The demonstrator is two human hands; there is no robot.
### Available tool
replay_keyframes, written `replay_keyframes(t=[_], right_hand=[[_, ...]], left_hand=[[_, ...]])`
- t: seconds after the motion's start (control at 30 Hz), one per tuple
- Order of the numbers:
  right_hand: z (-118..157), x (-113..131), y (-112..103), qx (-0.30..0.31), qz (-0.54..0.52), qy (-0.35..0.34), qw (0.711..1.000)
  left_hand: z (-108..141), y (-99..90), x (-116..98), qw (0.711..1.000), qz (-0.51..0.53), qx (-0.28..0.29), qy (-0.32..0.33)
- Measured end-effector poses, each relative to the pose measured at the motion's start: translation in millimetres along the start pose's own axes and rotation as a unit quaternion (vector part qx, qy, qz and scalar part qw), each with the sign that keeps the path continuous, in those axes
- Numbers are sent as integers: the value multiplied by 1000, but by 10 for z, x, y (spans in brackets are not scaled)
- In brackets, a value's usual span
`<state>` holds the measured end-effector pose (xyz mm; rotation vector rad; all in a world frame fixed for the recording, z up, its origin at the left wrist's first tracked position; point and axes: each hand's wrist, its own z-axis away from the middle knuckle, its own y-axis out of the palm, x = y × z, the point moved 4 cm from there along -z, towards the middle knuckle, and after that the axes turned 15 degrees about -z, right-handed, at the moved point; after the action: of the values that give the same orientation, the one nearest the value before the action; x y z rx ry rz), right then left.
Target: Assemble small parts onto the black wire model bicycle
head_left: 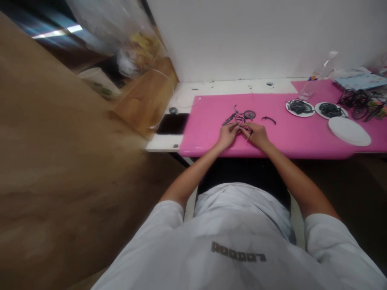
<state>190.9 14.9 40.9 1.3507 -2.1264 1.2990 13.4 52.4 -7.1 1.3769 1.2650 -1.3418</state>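
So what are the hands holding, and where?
Both the left hand and right hand pinch the small toy bike at its near end; exact part is too small to tell.

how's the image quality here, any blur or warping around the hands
Head view: strong wide-angle warping bends the pink mat edge; the brown surface at left is smeared. The left hand and right hand are fairly sharp, but the miniature bicycle is too small for detail. Lighting is soft and even.

Both hands together, fingertips nearly meeting.
Bare forearms stretched forward and converging from the white short sleeves; left hand (227, 135) curled with fingers pinched toward the middle, right hand (256, 135) mirrored just beside it, knuckles up, fingers bent inward; grip too small to make out.
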Motion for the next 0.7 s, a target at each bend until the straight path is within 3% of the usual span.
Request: replay_keyframes(t=[0.47, 0.7], right_hand=[[0, -33, -11, 5, 6, -31, 999], [6, -18, 2, 3, 11, -30, 999]], left_hand=[[30, -39, -104, 998, -52, -18, 44], [-31, -39, -32, 998, -44, 9, 52]])
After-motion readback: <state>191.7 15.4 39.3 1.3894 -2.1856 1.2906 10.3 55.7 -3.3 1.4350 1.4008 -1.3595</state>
